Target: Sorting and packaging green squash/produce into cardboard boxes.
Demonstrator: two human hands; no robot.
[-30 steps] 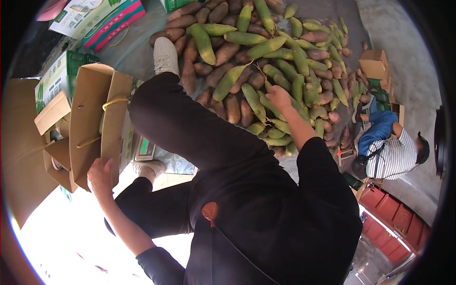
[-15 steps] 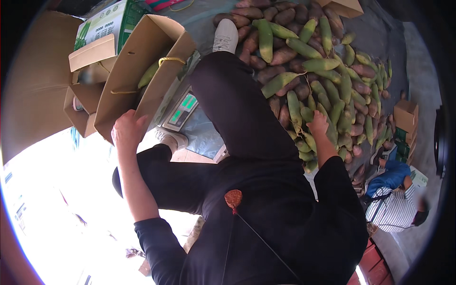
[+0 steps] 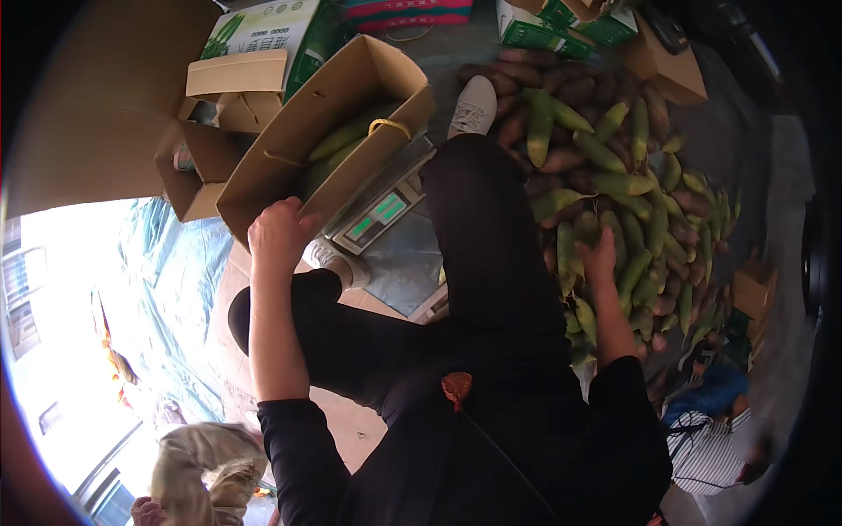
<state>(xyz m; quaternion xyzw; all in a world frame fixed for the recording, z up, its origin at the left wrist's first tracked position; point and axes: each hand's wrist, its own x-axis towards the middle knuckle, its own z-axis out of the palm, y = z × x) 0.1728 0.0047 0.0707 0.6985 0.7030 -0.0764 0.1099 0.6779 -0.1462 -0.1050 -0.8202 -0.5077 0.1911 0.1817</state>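
My left hand [image 3: 279, 235] is closed on the near corner of a long open cardboard box [image 3: 294, 110]. Green radishes [image 3: 336, 140] lie inside the box, which has yellow rope handles [image 3: 389, 128]. Under the box is a scale [image 3: 375, 217] with a lit green display. Over the near left part of a big heap of long green radishes [image 3: 624, 182], my right hand [image 3: 600, 260] has its thumb and fingers apart. A radish shows just beyond its fingertips; I see nothing held. Reddish-brown tubers [image 3: 561, 159] are mixed into the heap.
A white-and-green carton [image 3: 263, 35] and a smaller open box [image 3: 197, 171] stand beside the long box. More cartons [image 3: 671, 66] are behind the heap. One person in a striped top [image 3: 706, 447] is at right; another's tan trousers [image 3: 210, 473] show at lower left.
The whole view has shifted, with the boxes appearing farther right. My right hand has drawn off a radish it was at, fingers spread. My left hand stays on the box. Tan trousers have come into view.
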